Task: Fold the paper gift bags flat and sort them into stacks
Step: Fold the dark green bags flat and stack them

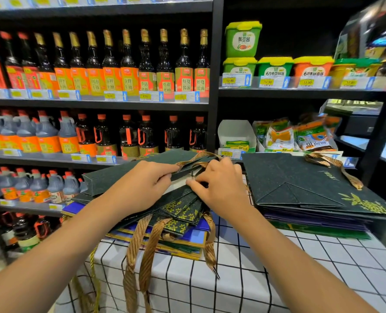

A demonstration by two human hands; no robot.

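Observation:
A dark green paper gift bag (124, 175) with gold ribbon handles is held tilted above the left stack (187, 238) of flattened green and blue bags. My left hand (142, 188) grips the bag's upper edge near its mouth. My right hand (219, 181) pinches the same edge from the right, by the ribbon handle (194, 159). Gold ribbons (142, 245) from the left stack hang over the table's front edge. A second stack (305, 190) of flat dark green and purple bags lies to the right, its top bag showing a gold flower print.
Both stacks sit on a table with a white black-grid cloth (277, 267). Directly behind are black store shelves (214, 86) with soy sauce bottles (128, 64), green and orange tubs (275, 66) and snack packets (296, 136).

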